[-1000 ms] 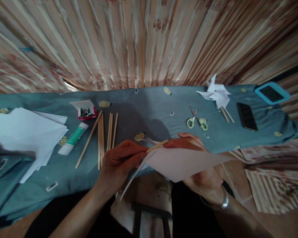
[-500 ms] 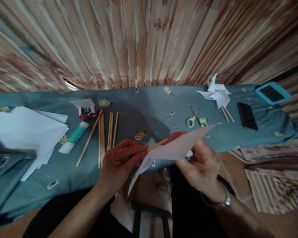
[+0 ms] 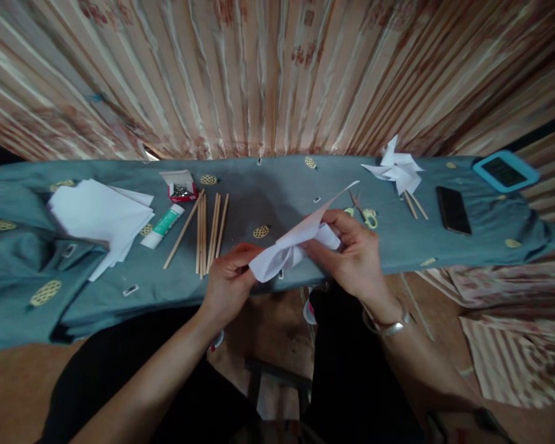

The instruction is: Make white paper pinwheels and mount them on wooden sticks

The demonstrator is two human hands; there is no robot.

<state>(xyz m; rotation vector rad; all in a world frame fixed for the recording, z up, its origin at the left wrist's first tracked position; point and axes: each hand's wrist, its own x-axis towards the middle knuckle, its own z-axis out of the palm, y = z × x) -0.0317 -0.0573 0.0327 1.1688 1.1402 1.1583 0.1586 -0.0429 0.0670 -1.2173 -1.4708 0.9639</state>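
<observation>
A white paper pinwheel (image 3: 289,242) with curled blades is held above the front edge of the table, between my two hands. My left hand (image 3: 231,279) is closed at the pinwheel's left end, fingertips pinched together. My right hand (image 3: 354,256) grips it from the right, its thumb beneath and its fingers behind the paper. The wooden stick seen against the paper earlier is hidden now. Just beyond my right hand lie scissors (image 3: 369,217) with yellow-green handles, partly covered by that hand.
Several wooden sticks (image 3: 202,237) lie left of centre, beside a glue stick (image 3: 163,226) and an open red box of pins (image 3: 181,190). White paper sheets (image 3: 104,216) are stacked further left. A finished pinwheel (image 3: 400,169), a phone (image 3: 453,209) and a blue-framed device (image 3: 506,171) lie right.
The pinwheel has turned in my hands and its curled blades now show. The wooden stick has gone out of sight behind it. My view has shifted slightly.
</observation>
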